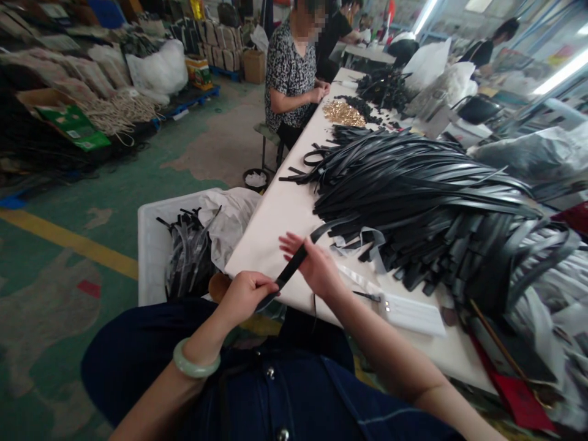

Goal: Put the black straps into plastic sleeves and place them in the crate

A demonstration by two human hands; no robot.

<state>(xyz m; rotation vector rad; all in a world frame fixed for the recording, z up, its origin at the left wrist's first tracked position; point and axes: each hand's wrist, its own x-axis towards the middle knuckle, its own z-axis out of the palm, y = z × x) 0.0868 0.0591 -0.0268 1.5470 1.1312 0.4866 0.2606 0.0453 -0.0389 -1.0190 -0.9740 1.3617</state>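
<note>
A black strap [291, 267] stretches between my two hands over the near edge of the table. My left hand [242, 296] is closed on its lower end, thumb pressed on top. The fingers of my right hand [320, 264] are stretched out and apart, and the strap crosses between them and the thumb. Beyond the right hand the strap curves up toward a large pile of black straps [413, 177] on the table. A clear plastic strip [374, 245] lies beside the pile.
The white table [257, 245] runs away from me. A white power strip [411, 313] lies at its near side. On the left stands a white bin [151, 257] holding straps and cloth. A co-worker [294, 73] sits farther along, near gold-coloured pieces [343, 114].
</note>
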